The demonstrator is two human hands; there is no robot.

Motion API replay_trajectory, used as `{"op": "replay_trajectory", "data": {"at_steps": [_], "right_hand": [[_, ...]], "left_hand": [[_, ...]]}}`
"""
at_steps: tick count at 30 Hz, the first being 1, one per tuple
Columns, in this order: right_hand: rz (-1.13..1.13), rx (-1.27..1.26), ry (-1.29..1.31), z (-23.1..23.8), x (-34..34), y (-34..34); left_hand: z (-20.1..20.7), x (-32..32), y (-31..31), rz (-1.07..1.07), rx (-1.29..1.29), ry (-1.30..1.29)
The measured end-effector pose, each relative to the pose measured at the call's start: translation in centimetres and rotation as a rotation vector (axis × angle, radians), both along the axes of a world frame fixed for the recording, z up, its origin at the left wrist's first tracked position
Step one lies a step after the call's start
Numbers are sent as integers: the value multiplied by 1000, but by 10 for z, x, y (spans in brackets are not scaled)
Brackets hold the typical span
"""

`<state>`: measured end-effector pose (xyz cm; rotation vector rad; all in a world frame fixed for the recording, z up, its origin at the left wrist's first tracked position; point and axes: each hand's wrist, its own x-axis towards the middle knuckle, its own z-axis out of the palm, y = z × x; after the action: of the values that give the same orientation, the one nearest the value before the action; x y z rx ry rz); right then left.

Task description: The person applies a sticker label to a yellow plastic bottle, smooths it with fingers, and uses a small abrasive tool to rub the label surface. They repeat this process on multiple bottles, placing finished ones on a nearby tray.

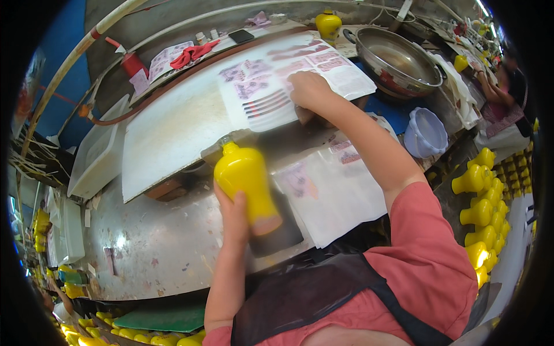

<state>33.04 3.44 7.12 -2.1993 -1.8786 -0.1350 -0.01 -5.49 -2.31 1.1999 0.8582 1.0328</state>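
Note:
My left hand [231,213] is wrapped round a glossy yellow ceramic bottle [245,173] with a short narrow neck. The bottle leans, its neck pointing away from me and its bare, pinkish base toward me. Farther off, my right hand [311,91] is closed over a white board, at printed sheets [329,63] with reddish and purple patterns. Whatever its fingertips pinch is hidden. Next to that hand lies a strip of dark parallel bars [266,105] on white paper. More printed sheets under clear plastic [329,190] lie right of the bottle.
A wide metal pan [398,57] and a lavender bucket [426,134] stand at the right. Several yellow bottles [482,213] line the right side. A white tray [95,150] stands left of the board. Along the back are a red cloth [193,53] and a phone [241,37].

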Motion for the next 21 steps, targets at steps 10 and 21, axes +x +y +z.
{"op": "replay_trajectory", "data": {"at_steps": [10, 21], "right_hand": [[41, -255, -272, 1, 23, -56], [-32, -340, -236, -10, 22, 7]], "left_hand": [[2, -1, -2, 25, 46, 27], [-3, -4, -2, 3, 55, 14]]}}
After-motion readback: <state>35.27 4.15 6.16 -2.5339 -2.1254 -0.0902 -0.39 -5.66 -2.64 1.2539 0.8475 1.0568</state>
